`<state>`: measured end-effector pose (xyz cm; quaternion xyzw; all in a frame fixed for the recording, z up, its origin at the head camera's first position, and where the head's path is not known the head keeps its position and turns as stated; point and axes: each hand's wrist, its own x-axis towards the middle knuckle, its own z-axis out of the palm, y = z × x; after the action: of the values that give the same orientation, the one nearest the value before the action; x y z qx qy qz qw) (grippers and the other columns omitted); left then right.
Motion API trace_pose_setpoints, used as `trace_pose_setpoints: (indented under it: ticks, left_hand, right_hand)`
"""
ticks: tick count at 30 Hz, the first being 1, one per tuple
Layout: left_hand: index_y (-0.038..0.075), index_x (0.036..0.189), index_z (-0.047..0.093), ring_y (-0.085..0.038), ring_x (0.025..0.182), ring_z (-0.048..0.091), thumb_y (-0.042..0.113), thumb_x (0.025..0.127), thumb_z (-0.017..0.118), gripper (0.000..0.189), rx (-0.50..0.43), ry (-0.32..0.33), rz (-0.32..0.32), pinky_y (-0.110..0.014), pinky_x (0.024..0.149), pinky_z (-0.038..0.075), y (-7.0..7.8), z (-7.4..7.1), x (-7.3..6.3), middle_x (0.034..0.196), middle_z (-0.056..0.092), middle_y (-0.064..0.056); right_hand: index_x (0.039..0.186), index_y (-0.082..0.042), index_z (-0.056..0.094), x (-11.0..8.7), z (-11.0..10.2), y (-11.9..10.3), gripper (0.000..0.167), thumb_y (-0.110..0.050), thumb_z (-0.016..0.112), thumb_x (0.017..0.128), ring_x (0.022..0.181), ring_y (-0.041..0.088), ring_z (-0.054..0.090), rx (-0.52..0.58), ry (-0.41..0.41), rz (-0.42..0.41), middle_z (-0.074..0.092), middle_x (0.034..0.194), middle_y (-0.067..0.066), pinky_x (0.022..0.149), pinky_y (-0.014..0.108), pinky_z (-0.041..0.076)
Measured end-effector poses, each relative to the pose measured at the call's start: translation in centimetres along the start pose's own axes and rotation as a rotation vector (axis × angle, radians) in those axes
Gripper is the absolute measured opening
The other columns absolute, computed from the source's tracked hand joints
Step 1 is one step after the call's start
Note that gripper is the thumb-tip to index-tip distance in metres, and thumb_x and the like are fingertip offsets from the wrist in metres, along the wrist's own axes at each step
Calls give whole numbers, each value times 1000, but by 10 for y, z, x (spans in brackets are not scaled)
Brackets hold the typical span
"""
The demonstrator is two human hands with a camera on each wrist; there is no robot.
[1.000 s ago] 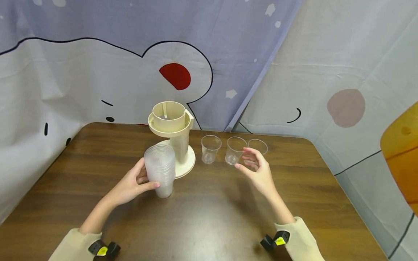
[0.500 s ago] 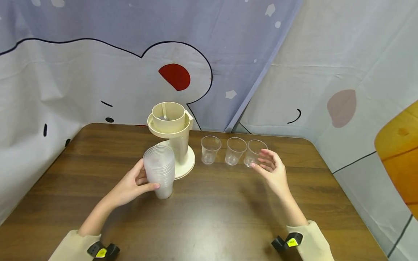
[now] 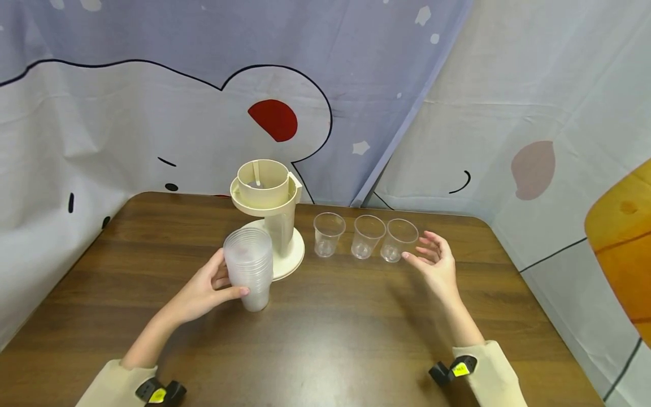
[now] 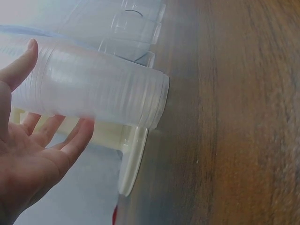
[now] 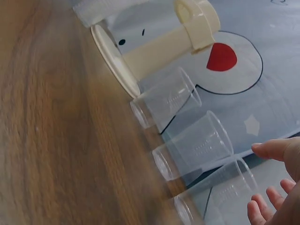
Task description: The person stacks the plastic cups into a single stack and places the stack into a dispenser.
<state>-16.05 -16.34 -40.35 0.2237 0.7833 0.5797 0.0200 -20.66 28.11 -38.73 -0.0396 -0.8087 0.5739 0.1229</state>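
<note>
My left hand (image 3: 205,288) holds a stack of clear plastic cups (image 3: 250,268), thumb on the near side and fingers around the far side. The left wrist view shows this nested stack (image 4: 98,84) with its base close to the wooden tabletop. Three single cups stand upright in a row: a left cup (image 3: 328,234), a middle cup (image 3: 367,237) and a right cup (image 3: 398,246). Just right of that last cup is my right hand (image 3: 438,271), fingers spread and loosely bent, holding nothing. In the right wrist view its thumb (image 5: 272,150) appears apart from the cups.
Behind the stack stands a cream cup dispenser (image 3: 278,226) with a ring-shaped top and a round base. A brown wooden table (image 3: 315,350) lies underneath. A printed curtain (image 3: 203,124) hangs along the back and right. Something orange (image 3: 623,243) shows at the right edge.
My right hand has moved rightward, from in front of the right cup to beside it, leaving all three cups standing. The left hand and its stack stay put.
</note>
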Motion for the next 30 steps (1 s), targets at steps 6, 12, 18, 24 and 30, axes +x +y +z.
trace_pose_setpoints:
  ticks: [6,12,18,24,30]
  left_hand:
    - [1,141,29,1,105,58,5,84,73,72,8,4,2,-19,87,52,0,0,0,126,51,-21]
    - [2,141,29,2,105,58,6,83,73,72,13,8,-10,-19,87,52,-3,-1,-1,126,51,-19]
    - [3,141,29,2,107,58,7,83,73,74,12,3,-18,-18,89,51,-3,-1,-1,128,51,-19]
    - [1,140,30,1,107,58,6,84,73,72,10,5,-3,-18,89,51,0,0,0,126,52,-21]
    - [1,141,29,2,107,58,6,84,73,72,4,3,-6,-18,88,51,1,0,0,127,52,-21]
  right_hand:
    - [143,-5,33,8,-2,6,74,-7,75,82,121,28,49,-14,-19,31,45,139,14,89,12,45]
    - [147,-4,27,15,0,6,80,-6,74,82,131,32,42,33,-58,55,37,149,17,110,41,37]
    - [149,-3,22,23,3,10,84,-5,74,82,137,36,35,34,-101,48,29,154,18,115,47,30]
    - [150,-2,20,29,7,13,87,-4,74,82,141,39,30,27,-115,35,24,156,19,116,48,28]
    - [150,-2,20,32,12,15,86,-4,73,82,141,38,30,39,-119,50,25,156,19,117,47,28]
